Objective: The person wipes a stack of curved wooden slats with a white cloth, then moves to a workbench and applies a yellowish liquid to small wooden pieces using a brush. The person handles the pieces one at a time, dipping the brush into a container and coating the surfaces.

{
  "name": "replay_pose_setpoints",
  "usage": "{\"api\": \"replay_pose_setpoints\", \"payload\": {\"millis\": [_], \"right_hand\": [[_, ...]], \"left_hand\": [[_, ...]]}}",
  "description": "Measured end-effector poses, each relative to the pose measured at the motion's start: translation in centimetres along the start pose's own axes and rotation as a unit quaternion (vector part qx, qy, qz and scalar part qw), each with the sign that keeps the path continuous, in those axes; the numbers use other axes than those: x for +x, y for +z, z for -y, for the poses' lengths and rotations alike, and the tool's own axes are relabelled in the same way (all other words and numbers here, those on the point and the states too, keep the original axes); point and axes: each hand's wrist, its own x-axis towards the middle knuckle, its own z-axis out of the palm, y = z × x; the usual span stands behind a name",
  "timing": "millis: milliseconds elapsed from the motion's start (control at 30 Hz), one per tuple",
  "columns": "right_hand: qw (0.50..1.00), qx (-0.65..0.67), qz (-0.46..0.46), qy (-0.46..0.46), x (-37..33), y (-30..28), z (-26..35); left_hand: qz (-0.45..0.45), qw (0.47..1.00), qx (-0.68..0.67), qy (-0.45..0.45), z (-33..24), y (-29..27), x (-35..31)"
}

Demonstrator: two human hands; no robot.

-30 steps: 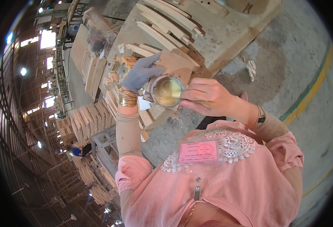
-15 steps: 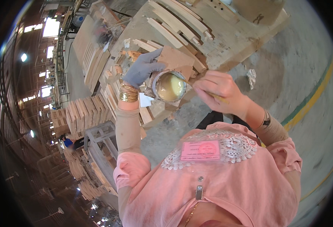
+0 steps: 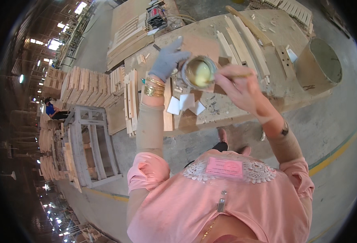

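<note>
My left hand, in a grey glove, grips the side of a small round tub and keeps it tilted toward me. Pale yellowish liquid, probably glue, lies inside. My bare right hand pinches a thin brownish stick at the tub's right side. The stick's lower end is hidden by my fingers and the rim, so I cannot tell whether it is a brush. Beyond the tub shows a flat brown sheet, partly covered by it.
Below is a worktable with white paper squares, wooden strips and a drilled block. A large bucket stands at right. Stacked wood and a grey frame are left; a person in blue sits beyond.
My view has swung, bringing the bucket and more of the table into sight. Both hands stay at the tub; the right hand and its stick now sit against its right rim.
</note>
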Motion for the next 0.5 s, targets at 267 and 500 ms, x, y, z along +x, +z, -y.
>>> {"api": "replay_pose_setpoints", "payload": {"millis": [267,500], "right_hand": [[0.981,-0.188,0.034,-0.031,12.7,6.1,-4.6],[0.993,-0.116,0.014,0.002,13.9,11.0,-9.9]], "left_hand": [[-0.094,0.992,-0.086,0.019,3.7,-7.9,4.3],[-0.101,0.977,-0.188,-0.022,11.4,-7.9,7.3]]}}
